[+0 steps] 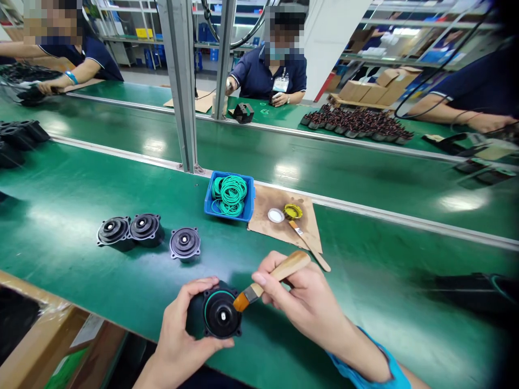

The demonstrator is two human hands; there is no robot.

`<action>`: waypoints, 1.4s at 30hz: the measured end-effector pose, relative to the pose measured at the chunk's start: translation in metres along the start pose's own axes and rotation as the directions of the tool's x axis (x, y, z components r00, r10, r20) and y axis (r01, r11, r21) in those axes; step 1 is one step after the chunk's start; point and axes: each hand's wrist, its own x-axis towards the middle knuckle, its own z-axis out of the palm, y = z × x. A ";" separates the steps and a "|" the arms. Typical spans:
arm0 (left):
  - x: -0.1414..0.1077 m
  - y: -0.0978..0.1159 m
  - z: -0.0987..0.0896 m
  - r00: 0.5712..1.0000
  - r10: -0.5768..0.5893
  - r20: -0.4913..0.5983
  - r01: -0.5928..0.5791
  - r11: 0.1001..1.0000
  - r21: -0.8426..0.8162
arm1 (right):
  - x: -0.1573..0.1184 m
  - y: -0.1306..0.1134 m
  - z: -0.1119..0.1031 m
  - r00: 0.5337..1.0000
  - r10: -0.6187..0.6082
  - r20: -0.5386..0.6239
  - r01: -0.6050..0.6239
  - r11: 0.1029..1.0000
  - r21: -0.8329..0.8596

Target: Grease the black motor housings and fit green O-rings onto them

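My left hand (184,329) is wrapped round the sides of a round black motor housing (217,326) with corner lugs. A green ring lies along part of its upper rim, and a small pale shaft end shows at its centre. My right hand (302,297) grips a flat brush (286,267) by its wooden handle. The orange bristles rest at the right side of the housing's rim. Beyond my hands stand a single black housing (185,243) and two more black housings (128,229) side by side.
A blue bin (229,215) holds green rings. On a stained cardboard sheet (267,232) lie a white lid (276,215), a yellow-rimmed pot (293,211) and a second brush (310,246). A metal post (180,86) rises behind. Co-workers sit across the conveyor (259,148).
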 end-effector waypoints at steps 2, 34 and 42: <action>-0.001 0.000 0.000 1.000 -0.006 0.013 0.006 1.000 -0.004 | 0.000 -0.004 -0.002 1.000 -0.004 -0.012 0.004 1.000 -0.011; 0.006 0.017 0.004 0.939 0.345 0.017 -0.341 0.919 0.198 | -0.005 -0.023 -0.023 0.987 -0.150 0.054 0.155 0.980 -0.122; 0.005 0.020 0.002 0.940 0.337 0.053 -0.340 0.913 0.225 | -0.004 -0.026 -0.030 0.901 -0.265 0.345 0.317 0.943 -0.102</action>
